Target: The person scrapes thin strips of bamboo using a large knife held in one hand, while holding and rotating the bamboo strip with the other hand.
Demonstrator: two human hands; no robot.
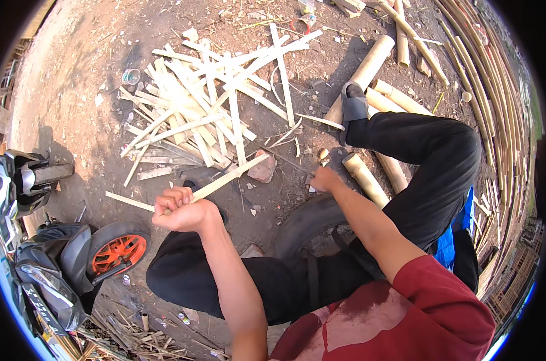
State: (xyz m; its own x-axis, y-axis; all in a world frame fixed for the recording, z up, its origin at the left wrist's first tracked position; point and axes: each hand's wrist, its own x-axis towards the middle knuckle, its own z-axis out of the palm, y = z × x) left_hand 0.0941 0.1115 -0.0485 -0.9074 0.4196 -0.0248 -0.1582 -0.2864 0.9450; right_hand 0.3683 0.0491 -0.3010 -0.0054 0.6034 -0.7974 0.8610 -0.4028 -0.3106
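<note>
Two bare hands work over a dirt yard. The left hand [180,210] is closed in a full fist around the near end of a flat, pale bamboo strip [228,177], which slants up and right from the fist toward a reddish brick piece [264,168]. The right hand [326,178] reaches down to the ground just beside a short round bamboo section [364,177]; whether its fingers grip anything cannot be told.

Beyond the strip's far end a loose heap of split slats [207,108] covers the middle of the ground, thin, straight and cream-coloured. Bare brown earth lies open to the heap's left. At the right edge, long round poles [483,90] crowd in curved rows, with thicker cut culms [366,69] near a sandalled foot [353,102]. A motorcycle with an orange wheel [118,253] closes the lower left corner.
</note>
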